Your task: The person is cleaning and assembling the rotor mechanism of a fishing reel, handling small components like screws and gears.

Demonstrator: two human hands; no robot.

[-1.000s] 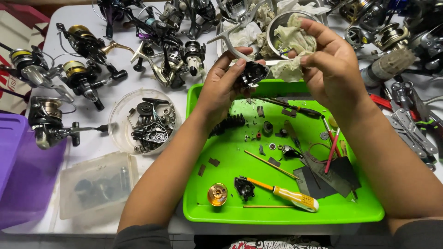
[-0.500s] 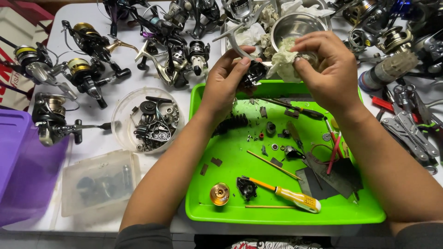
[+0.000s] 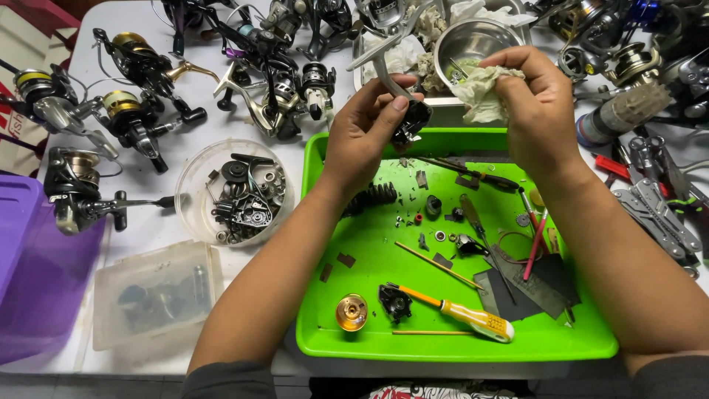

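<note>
A dark fishing-reel body is gripped in the left hand, fingers closed round it and thumb pressed on top, and it is held above the far rim of the green tray, apparently so that anything falling off is caught there. A crumpled, soiled rag is pinched shut in the right hand, just beside the reel body and near a steel bowl, which suits wiping. On the tray floor, small screws, washers and springs are spread apart, probably to be kept sorted; a yellow-handled screwdriver and a gold spool are laid near the front edge. A round clear tub of dark reel parts is set to the left of the tray, with whole spinning reels beyond it. The side of the reel body facing the palm is hidden, and whether the rag touches it cannot be told. The purple bin is cut off at the left edge, and the contents of the cloudy lidded box are hard to make out.
</note>
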